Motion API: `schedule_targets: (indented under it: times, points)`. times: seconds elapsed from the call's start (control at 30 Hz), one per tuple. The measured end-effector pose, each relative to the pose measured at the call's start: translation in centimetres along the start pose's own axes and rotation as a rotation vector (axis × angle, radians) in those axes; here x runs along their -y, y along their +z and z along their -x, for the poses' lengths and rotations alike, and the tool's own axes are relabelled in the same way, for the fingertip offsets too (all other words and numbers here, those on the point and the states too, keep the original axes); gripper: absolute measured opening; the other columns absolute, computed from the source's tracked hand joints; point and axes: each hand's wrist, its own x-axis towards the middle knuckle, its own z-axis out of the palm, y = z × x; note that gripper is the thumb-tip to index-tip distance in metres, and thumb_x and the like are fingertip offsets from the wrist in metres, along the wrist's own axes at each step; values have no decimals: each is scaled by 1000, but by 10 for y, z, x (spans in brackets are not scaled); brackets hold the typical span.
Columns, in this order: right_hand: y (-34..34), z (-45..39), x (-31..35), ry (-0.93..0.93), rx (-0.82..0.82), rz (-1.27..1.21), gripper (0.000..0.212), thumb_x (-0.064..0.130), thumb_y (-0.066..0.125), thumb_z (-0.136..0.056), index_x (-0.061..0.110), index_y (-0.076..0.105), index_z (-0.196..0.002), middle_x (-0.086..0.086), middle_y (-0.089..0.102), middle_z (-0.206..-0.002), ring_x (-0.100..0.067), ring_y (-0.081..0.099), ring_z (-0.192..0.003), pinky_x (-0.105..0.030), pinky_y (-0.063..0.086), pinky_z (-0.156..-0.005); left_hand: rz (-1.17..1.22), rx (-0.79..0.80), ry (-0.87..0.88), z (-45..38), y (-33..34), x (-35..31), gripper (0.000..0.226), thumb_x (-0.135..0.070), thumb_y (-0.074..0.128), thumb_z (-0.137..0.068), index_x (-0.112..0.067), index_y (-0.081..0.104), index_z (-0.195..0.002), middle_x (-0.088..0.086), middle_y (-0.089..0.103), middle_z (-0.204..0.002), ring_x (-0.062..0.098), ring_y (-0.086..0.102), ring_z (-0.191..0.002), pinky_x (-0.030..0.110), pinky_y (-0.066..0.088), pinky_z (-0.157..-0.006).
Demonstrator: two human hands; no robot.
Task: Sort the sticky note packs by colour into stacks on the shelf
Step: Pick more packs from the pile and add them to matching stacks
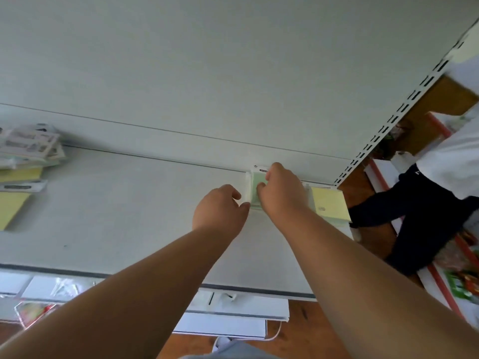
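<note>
A green sticky note pack (256, 181) lies on top of a small stack at the back right of the white shelf (124, 224). My right hand (281, 193) rests on it, fingers curled around its top and front edge. My left hand (220, 207) touches the stack's left front corner with thumb and fingertips. A yellow pack stack (329, 203) sits just right of the green one. At the far left lies a mixed pile of packs (28, 149) with yellow packs (13, 206) below it.
The shelf's back panel rises behind the stacks, and a slotted upright (394, 120) runs along its right edge. A person in a white top and dark trousers (427, 203) stands to the right on the wooden floor. Lower shelves hold packaged goods.
</note>
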Motion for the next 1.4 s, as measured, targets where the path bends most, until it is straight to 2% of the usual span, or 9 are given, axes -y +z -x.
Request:
schedule_targets:
  times: [0.17,0.43,0.67,0.8,0.87,0.97,1.13,1.27,1.4]
  points:
    - [23,21,59,-146,26,-151,16,32,54,-89,19,55,-97,1,63,-97,-23,58,-86,-29,40,-66,8,-50,-55,16,-50,50,22,-36,59,-87,-29,62,-108,-13,63,-93,11,61,-83,28,51,-74]
    - [91,88,255,-329,202,-384,13,34,59,-88,21,60,-85,7,64,-82,-16,58,-76,-29,47,-67,5,-273,-249,34,-193,209,20,-30,57,-86,-30,63,-105,-13,63,-91,11,55,-81,24,37,-68]
    - [152,132,403,-300,342,-429,15,28,56,-89,22,67,-98,1,69,-100,-20,62,-93,-28,49,-79,-16,-415,-302,35,-306,328,40,-26,60,-85,-24,55,-125,-2,47,-129,22,57,-106,28,40,-81]
    - [162,138,449,-156,504,-520,26,23,52,-93,7,63,-109,-11,70,-93,-22,61,-67,-35,56,-67,6,-325,-348,25,-329,358,55,-26,60,-85,-23,45,-138,-1,39,-141,23,55,-115,30,42,-83]
    - [163,140,467,8,578,-673,23,16,48,-93,9,66,-106,-9,63,-72,-18,51,-50,-25,42,-46,4,-280,-336,18,-335,363,56,-29,59,-86,-25,43,-140,-2,40,-141,21,54,-115,28,41,-80]
    - [161,144,484,254,668,-945,24,11,45,-92,15,69,-91,-7,60,-69,-12,38,-39,-21,23,-43,23,-281,-322,14,-343,370,56,-36,60,-85,-29,45,-138,-3,45,-138,21,55,-116,27,38,-81]
    - [161,153,481,182,744,-1044,31,6,44,-90,17,74,-90,-5,70,-95,-13,36,-40,-19,22,-42,130,-332,-279,14,-353,389,22,-25,57,-86,-27,57,-108,-5,66,-100,19,60,-83,29,45,-69]
    - [170,152,468,168,548,-923,12,20,55,-91,15,66,-89,-7,68,-92,-15,41,-42,-23,32,-46,745,-279,-378,10,-358,388,19,-5,58,-84,-11,57,-102,8,58,-69,20,53,-46,28,43,-48]
    - [168,148,447,233,477,-967,21,33,65,-89,13,62,-84,-9,61,-77,-14,38,-41,-21,32,-43,1093,-94,-406,10,-343,376,19,4,59,-86,-3,56,-103,16,51,-70,18,37,-35,21,29,-39]
